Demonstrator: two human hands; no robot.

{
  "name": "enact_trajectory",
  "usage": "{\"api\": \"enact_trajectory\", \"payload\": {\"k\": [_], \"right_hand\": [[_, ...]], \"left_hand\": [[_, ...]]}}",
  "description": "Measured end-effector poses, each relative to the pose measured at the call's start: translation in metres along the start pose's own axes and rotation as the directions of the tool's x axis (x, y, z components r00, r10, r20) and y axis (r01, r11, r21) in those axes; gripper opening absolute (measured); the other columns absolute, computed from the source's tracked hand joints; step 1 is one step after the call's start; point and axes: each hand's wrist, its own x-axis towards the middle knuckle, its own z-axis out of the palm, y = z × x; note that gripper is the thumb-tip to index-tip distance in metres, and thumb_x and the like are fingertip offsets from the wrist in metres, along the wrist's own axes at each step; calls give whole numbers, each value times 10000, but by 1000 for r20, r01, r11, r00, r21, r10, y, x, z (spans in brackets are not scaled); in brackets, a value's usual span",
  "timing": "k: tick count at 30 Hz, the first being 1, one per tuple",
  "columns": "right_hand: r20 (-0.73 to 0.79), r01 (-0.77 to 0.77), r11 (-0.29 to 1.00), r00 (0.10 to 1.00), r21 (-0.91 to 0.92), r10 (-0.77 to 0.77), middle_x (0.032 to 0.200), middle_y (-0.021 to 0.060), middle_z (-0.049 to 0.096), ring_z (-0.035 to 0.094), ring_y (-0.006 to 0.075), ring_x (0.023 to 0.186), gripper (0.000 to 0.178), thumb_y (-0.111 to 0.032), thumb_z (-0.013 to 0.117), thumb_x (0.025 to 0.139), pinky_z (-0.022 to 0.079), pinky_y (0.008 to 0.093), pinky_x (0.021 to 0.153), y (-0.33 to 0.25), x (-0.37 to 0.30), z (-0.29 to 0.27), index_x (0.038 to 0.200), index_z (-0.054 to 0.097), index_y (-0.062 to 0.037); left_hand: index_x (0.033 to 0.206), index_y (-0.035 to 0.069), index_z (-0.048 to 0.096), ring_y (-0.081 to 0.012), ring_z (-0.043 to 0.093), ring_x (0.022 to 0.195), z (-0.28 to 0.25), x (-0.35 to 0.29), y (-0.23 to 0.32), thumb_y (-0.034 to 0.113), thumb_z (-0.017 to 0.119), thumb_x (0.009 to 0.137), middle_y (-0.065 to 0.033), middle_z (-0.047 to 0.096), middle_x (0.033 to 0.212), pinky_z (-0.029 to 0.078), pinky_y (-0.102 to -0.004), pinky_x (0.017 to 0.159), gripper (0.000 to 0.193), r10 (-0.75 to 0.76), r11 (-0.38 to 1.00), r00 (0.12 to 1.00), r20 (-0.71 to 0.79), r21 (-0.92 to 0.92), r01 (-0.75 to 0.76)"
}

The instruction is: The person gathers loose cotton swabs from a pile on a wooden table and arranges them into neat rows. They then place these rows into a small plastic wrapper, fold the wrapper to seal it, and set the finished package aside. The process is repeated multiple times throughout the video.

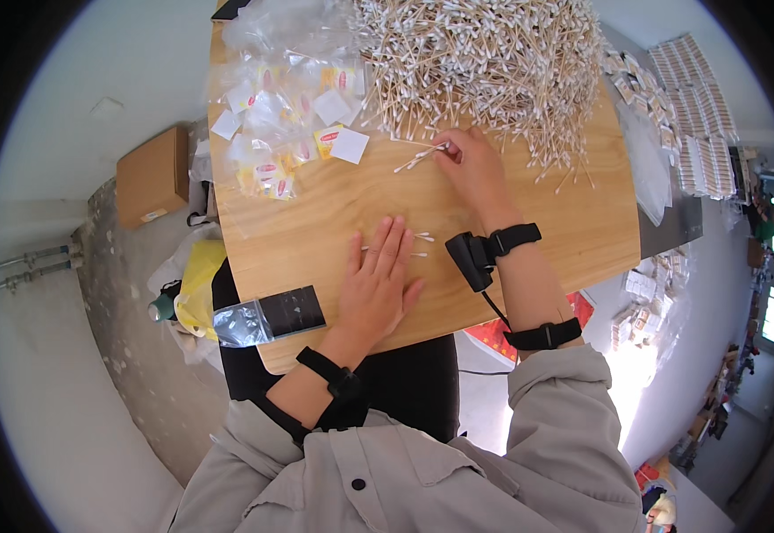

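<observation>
A large heap of cotton swabs with wooden sticks and white tips covers the far part of the wooden table. At its near edge my right hand has thumb and fingers pinched on a few cotton swabs, whose sticks point left. My left hand lies flat on the table closer to me, fingers stretched out. Beneath its fingers are a couple of loose swabs; their tips show on both sides and the middles are hidden. Straps circle both wrists, and a black device sits by the right one.
Clear plastic bags with printed cards and white paper squares lie at the far left. A black sheet with a clear packet rests at the near left corner. A cardboard box stands left; bundled swab packs are stacked right.
</observation>
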Motion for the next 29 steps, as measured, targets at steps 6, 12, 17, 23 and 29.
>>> {"api": "enact_trajectory", "payload": {"k": [6, 12, 17, 23, 29], "right_hand": [[53, -64, 981, 997, 181, 55, 815, 69, 619, 626, 204, 719, 147, -138, 695, 842, 505, 328, 655, -25, -62, 14, 983, 698, -96], [-81, -74, 943, 991, 324, 106, 802, 71, 619, 622, 198, 714, 148, -154, 688, 870, 498, 311, 660, -14, -65, 8, 1001, 719, -92], [-271, -17, 993, 961, 113, 47, 820, 72, 626, 626, 211, 745, 194, -171, 694, 870, 503, 316, 691, 0, -51, -22, 1043, 708, -87], [-269, -468, 882, 845, 51, 463, 905, 75, 615, 627, 222, 808, 298, -283, 723, 843, 510, 345, 714, 38, -90, -56, 1056, 668, -82], [-148, -415, 908, 903, -57, 404, 1043, 96, 660, 649, 203, 902, 435, -367, 743, 823, 514, 356, 758, 18, -74, -21, 1134, 614, -92]], "left_hand": [[1450, -4, 367, -302, 253, 1456, 3, -6, 1, 340, 606, 886, -162, 300, 1551, 189, -512, 1173, 703, 15, 1000, 1000, -19, -14, -15], [1460, 22, 368, -310, 233, 1463, 1, -3, 2, 348, 620, 873, -168, 279, 1562, 170, -514, 1177, 717, 1, 1000, 999, -38, -27, -2], [1472, 30, 350, -300, 219, 1471, 1, -3, 2, 353, 619, 873, -164, 263, 1572, 160, -511, 1181, 732, -7, 1000, 1000, -4, -26, 7], [1477, -2, 318, -294, 217, 1472, 1, -5, 2, 357, 599, 886, -157, 261, 1575, 162, -515, 1180, 747, -1, 1000, 1000, -5, 2, 1], [1485, -7, 302, -293, 199, 1479, 2, -10, 2, 363, 592, 892, -155, 234, 1588, 136, -518, 1187, 757, 19, 999, 1000, 17, 26, -19]]}}
